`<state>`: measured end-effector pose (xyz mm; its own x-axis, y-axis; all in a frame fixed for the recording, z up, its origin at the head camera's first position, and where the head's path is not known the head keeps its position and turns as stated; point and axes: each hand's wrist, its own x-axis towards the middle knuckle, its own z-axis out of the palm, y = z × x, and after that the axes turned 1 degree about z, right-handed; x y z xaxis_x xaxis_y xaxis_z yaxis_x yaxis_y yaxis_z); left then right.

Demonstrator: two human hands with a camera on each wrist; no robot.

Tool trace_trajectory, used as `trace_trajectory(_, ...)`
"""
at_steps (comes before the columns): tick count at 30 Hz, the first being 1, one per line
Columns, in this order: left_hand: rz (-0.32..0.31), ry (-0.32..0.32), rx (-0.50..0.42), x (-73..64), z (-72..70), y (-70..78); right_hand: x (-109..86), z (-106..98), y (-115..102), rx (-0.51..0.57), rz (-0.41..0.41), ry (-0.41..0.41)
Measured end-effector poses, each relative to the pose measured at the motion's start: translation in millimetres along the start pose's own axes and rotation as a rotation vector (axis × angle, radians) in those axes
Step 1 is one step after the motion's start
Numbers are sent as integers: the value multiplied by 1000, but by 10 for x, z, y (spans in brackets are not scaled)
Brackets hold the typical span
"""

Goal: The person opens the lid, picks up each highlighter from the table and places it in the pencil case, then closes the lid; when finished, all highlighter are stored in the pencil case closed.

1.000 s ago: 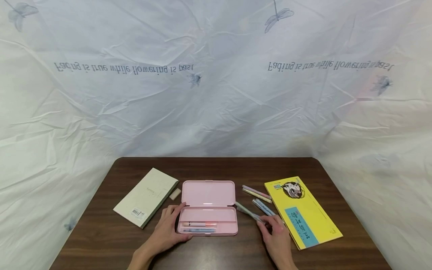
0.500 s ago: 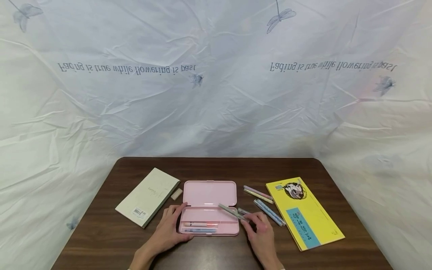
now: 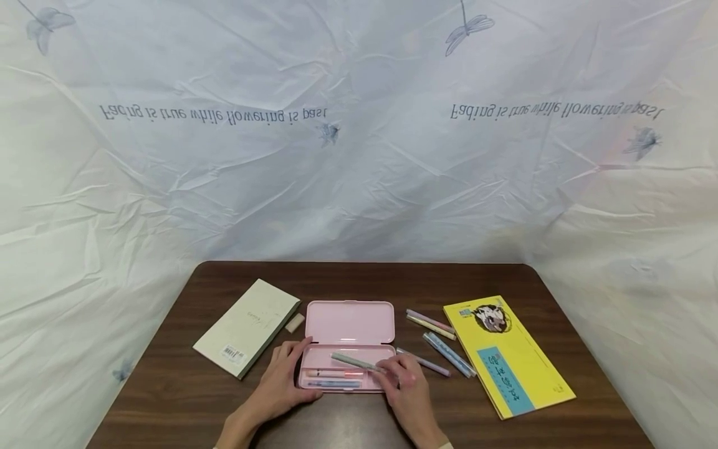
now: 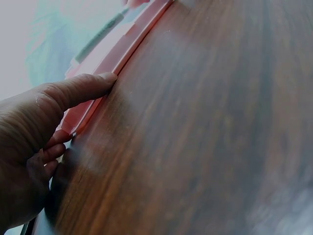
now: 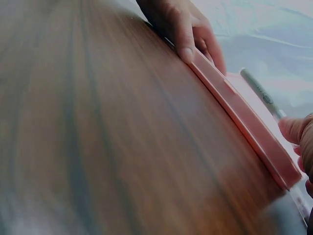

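Note:
A pink pencil case [image 3: 350, 323] lies open on the table, its lid folded back. In its lower tray are a pale pink pen [image 3: 328, 373] and a blue pen [image 3: 336, 383]. My left hand [image 3: 283, 373] grips the case's left end, thumb on the front edge and fingers along the side, as the left wrist view also shows with the thumb [image 4: 93, 87]. My right hand [image 3: 405, 391] pinches a grey-green pen [image 3: 353, 360] by its right end. That pen hangs over the tray, slightly tilted, its far end pointing left.
Right of the case lie a purple pen [image 3: 429, 363], blue pens [image 3: 449, 354], and pink and yellow pens [image 3: 429, 323]. Beyond them is a yellow booklet [image 3: 510, 355]. An eraser [image 3: 295, 322] and a cream notebook [image 3: 247, 327] lie left on the brown table [image 3: 336, 427].
My right hand has carried the grey-green pen leftward from the table to above the case's tray. A purple pen now shows where that hand was. The left hand stays on the case.

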<state>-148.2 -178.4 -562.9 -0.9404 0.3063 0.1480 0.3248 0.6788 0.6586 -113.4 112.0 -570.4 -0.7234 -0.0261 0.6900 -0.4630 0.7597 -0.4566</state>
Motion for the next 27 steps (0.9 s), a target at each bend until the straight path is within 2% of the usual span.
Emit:
trace_trajectory(6, -1, 5, 3, -2, 10, -7, 11, 66, -3, 29, -115, -40)
trace_trajectory(9, 9, 11, 6, -1, 13, -18, 16, 75, -2, 30, -147, -52)
trace_trajectory(16, -12, -12, 3, 9, 14, -29, 41, 64, -22, 27, -151, -116)
trace_trajectory(23, 53, 43, 22, -7, 27, -31, 91, 61, -52, 26, -153, -160)
trace_trajectory(27, 24, 18, 10, 2, 25, -30, 104, 72, -61, 26, -173, -158)
